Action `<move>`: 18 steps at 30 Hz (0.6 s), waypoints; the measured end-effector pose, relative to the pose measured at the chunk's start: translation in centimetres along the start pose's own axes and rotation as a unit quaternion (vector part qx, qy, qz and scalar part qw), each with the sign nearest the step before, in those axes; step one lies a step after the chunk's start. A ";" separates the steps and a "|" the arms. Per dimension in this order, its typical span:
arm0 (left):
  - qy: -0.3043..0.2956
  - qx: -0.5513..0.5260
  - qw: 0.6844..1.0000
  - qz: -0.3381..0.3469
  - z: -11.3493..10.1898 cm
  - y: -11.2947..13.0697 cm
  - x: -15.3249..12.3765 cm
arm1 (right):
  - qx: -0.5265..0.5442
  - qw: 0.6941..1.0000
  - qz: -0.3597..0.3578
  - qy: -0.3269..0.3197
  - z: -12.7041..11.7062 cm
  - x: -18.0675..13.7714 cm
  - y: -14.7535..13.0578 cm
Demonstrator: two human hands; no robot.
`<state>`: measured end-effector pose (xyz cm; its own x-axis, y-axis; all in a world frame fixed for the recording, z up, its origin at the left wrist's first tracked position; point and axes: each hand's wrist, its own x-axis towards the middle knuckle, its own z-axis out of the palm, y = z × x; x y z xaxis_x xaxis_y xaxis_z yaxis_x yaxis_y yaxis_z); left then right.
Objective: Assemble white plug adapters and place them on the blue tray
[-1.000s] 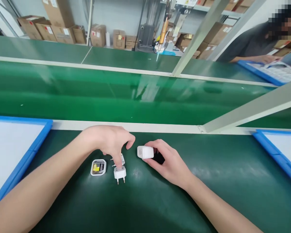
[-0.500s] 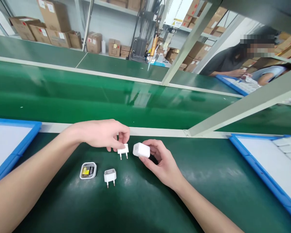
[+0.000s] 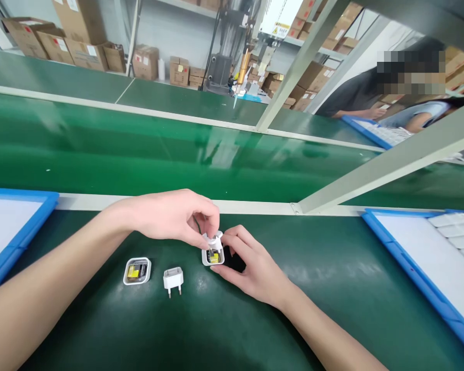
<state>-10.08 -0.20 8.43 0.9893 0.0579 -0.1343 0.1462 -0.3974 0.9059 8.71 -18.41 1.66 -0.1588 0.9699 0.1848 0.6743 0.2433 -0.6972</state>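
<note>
My right hand (image 3: 255,265) grips a white charger housing (image 3: 204,259) by its sides; its open end faces me, showing a yellow and dark part inside. My left hand (image 3: 174,216) pinches a white two-pin plug cap (image 3: 216,240) just over that opening. Whether cap and housing touch is hard to tell, and the fingers partly cover the cap. To the left on the green table lies a second open charger housing (image 3: 137,283), with a yellow and black part within. Beside it rests another two-pin plug cap (image 3: 173,279), its pins pointing toward me.
A blue-edged tray (image 3: 21,246) stands at left. Another blue-edged tray (image 3: 406,252) at right holds white pieces. Beyond the table's pale rail runs a green belt (image 3: 139,154), crossed by a slanting metal post (image 3: 390,159). Across it are a machine, cardboard boxes and people.
The right hand has turned the housing so its open end now faces me and moved it slightly left. My left hand has brought the plug cap rightward over it.
</note>
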 end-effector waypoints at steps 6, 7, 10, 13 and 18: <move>0.034 0.085 0.996 0.011 1.6 0.9 0.8 | 0.091 0.991 0.016 0.098 -0.8 0.0 -0.1; 0.049 0.102 0.993 0.014 1.9 1.1 0.9 | 0.109 0.989 0.020 0.101 -0.7 0.0 -0.2; 0.072 0.118 0.990 0.022 2.4 1.7 1.1 | 0.134 0.985 0.028 0.103 -0.3 -0.1 -0.3; 0.050 0.099 0.994 -0.015 2.1 1.8 0.8 | 0.196 0.971 0.054 0.125 -0.1 0.1 0.0; -0.033 0.167 0.981 -0.092 1.6 0.1 0.5 | 0.349 0.915 0.116 0.164 -0.5 0.6 0.5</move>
<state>-9.57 -1.70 7.82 0.9423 0.1027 -0.3185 0.3033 -0.6647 0.6828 9.34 -17.66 1.77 0.2332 0.9678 0.0945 0.0185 0.0927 -0.9955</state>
